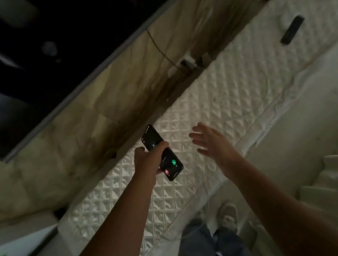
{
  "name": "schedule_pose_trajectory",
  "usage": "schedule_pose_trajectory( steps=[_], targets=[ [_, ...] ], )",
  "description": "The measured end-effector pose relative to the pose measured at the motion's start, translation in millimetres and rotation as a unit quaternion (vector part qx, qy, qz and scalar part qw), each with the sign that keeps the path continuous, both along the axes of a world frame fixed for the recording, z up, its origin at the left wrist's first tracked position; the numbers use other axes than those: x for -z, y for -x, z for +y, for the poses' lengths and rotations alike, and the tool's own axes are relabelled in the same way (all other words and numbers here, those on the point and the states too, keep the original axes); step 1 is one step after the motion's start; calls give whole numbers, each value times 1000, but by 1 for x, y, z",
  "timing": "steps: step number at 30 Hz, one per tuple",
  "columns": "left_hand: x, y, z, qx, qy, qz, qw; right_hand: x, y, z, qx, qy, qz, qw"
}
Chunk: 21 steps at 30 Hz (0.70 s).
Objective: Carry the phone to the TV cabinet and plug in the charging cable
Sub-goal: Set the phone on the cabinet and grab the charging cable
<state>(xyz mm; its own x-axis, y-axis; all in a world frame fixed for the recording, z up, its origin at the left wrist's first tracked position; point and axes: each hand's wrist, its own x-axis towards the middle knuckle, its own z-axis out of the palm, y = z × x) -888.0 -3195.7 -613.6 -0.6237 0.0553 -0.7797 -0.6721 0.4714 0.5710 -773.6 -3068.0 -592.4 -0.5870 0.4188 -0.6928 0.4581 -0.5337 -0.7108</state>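
**While Holding the Phone over the Cabinet, Find the Cable End First**

While keeping the left hand (pixel 148 159) wrapped around the middle of the phone (pixel 172 164), send the right hand (pixel 210 141) ahead. Bare, flat, fingers spread and gripping nothing, poised above the quilted white cover (pixel 223 88) of the TV cabinet. Look toward the back edge, below the dark TV screen (pixel 20 62): a white adapter (pixel 186 62) against the wall, with a thin cord (pixel 158 43) running up from it. Cannot tell from here where the free plug end lies, so trace the lead by touch rather than snatching. Probably best to pinch the connector close to its tip, turn the phone's port end toward it, and push straight in without rocking. Steer clear of the black remote (pixel 292 29), well apart to the right.

As for the phone: slim, black, glossy, held in the air just above the cover, not yet set down. Screen up and lit, showing a green and a red round button near the lower end, most likely an incoming call. Keep the left thumb away from both while plugging in.
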Motion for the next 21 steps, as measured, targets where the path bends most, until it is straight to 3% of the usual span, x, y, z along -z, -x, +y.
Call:
schedule_pose_trajectory(
  steps=[10,21],
  targets=[
    [171,-26,-18,66,158,-2,985,168,-35,-39,-46,-11,-89,995],
    [232,-40,-20,139,316,93,934,212,-56,-59,-35,13,-99,994]
  ],
)
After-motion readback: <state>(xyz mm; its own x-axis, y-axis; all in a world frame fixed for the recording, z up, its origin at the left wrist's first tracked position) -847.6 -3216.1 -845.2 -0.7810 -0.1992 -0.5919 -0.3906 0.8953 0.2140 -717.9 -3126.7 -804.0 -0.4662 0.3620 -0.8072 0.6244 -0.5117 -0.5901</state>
